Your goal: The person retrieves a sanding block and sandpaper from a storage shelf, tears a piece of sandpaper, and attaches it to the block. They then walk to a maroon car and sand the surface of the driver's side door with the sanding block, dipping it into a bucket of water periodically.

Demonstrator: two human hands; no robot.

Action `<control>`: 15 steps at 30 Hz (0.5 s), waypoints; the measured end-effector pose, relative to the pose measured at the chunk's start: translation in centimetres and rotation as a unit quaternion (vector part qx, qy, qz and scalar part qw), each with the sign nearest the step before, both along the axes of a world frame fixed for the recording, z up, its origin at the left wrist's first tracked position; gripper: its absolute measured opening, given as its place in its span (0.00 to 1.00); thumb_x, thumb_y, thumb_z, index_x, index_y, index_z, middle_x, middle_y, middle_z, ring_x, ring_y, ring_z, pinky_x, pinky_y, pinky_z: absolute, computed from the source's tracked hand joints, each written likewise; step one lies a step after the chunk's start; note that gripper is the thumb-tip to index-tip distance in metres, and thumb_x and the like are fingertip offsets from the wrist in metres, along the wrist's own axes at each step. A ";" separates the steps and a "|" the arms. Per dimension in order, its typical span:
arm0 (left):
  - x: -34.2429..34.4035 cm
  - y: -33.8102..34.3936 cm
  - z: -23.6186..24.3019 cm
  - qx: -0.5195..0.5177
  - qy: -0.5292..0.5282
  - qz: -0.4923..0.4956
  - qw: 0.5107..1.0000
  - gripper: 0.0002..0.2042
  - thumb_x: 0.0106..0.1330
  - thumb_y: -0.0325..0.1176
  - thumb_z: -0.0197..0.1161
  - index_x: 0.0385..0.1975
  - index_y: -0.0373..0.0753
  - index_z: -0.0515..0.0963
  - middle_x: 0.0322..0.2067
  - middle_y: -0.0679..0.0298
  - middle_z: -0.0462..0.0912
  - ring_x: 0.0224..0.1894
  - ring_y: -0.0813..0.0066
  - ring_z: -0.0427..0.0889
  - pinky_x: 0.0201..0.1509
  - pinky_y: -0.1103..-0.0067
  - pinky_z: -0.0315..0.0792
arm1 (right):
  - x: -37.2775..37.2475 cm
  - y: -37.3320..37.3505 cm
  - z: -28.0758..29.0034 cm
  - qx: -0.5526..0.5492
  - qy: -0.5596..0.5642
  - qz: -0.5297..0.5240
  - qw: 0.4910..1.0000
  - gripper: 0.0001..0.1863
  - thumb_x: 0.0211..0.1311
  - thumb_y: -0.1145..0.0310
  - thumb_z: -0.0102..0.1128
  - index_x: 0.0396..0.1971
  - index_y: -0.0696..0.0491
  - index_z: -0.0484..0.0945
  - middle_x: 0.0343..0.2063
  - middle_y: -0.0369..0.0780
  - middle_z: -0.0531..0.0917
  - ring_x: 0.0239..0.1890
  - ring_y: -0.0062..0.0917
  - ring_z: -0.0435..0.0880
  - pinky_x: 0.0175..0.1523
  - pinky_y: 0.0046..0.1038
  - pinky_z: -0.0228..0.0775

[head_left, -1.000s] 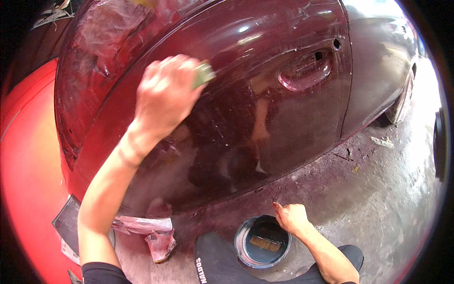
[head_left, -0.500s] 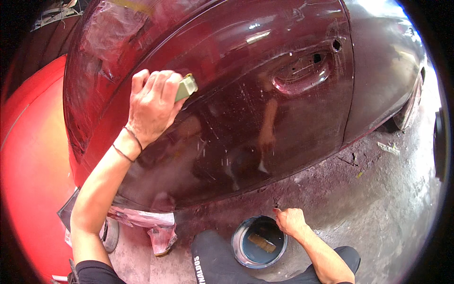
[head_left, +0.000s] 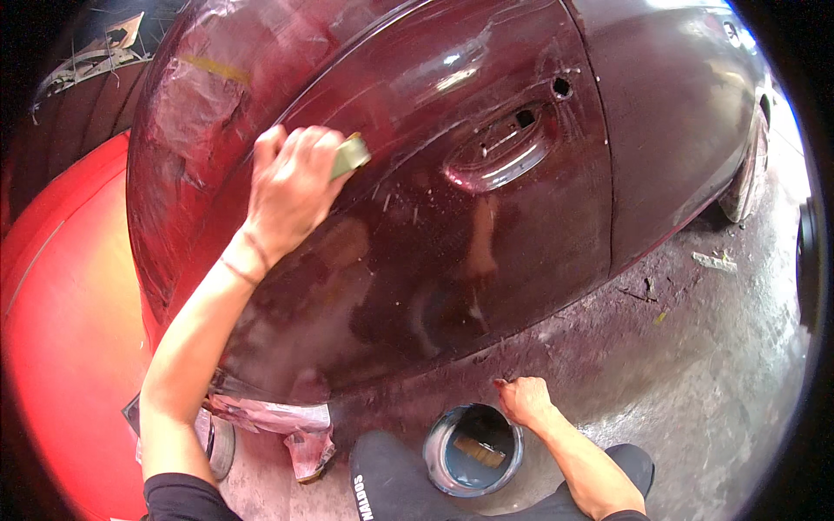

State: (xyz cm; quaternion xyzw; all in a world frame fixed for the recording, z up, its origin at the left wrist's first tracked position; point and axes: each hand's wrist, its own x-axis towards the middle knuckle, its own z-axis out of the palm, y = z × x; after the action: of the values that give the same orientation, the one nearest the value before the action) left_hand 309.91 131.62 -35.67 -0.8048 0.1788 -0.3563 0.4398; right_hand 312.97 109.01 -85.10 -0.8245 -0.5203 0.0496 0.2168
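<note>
My left hand [head_left: 295, 178] is closed around a pale green sanding block [head_left: 351, 156], held at the dark red car door [head_left: 417, 252]. The hand hides part of the block, and I cannot tell how firmly it presses on the panel. To the right is the recess of the door handle [head_left: 499, 161], without a handle, and pale specks and streaks mark the door. My right hand [head_left: 526, 401] is curled closed beside a round bucket [head_left: 430, 464] of dark liquid. Whatever those fingers hold, if anything, is hidden. A brown block [head_left: 479, 451] lies in the bucket.
Masking film [head_left: 200, 104] covers the car's left part. A bright red panel [head_left: 78, 330] curves along the left side. Below the door hangs pinkish plastic wrap [head_left: 308, 447]. Debris [head_left: 643, 291] lies on the stained concrete floor [head_left: 695, 373], near my knees.
The view has shifted, so the car sits further left in it. My left hand with the sanding block has come nearer the handle recess along the door. My right hand stays beside the bucket.
</note>
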 end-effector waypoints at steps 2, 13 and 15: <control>-0.5 0.2 0.3 -0.010 0.010 0.000 1.000 0.22 0.61 0.33 0.76 0.54 0.40 0.76 0.47 0.58 0.83 0.51 0.59 0.83 0.61 0.60 0.65 | 0.7 -0.8 0.9 0.003 -0.001 -0.020 1.000 0.14 0.75 0.61 0.54 0.42 0.50 0.89 0.23 0.47 0.88 0.29 0.45 0.91 0.33 0.48 0.82; 21.1 -15.1 3.9 0.060 -0.006 -0.098 0.993 0.12 0.69 0.37 0.66 0.47 0.39 0.81 0.45 0.54 0.87 0.50 0.55 0.88 0.58 0.54 0.73 | 0.9 1.6 0.9 0.082 0.019 -0.056 0.995 0.24 0.80 0.57 0.49 0.30 0.54 0.88 0.22 0.50 0.88 0.28 0.47 0.91 0.35 0.50 0.83; 17.4 -11.8 3.5 0.058 0.040 -0.072 0.995 0.20 0.66 0.37 0.72 0.54 0.39 0.75 0.51 0.55 0.83 0.55 0.55 0.84 0.63 0.56 0.68 | 1.8 1.4 0.0 0.064 0.026 -0.056 0.996 0.22 0.79 0.57 0.50 0.32 0.54 0.88 0.21 0.49 0.87 0.28 0.47 0.91 0.34 0.50 0.82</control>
State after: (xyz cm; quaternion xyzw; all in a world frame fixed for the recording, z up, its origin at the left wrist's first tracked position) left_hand 327.29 119.81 -32.13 -0.7764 0.2740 -0.3433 0.4519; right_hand 314.76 110.37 -85.06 -0.8349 -0.4701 0.0249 0.2852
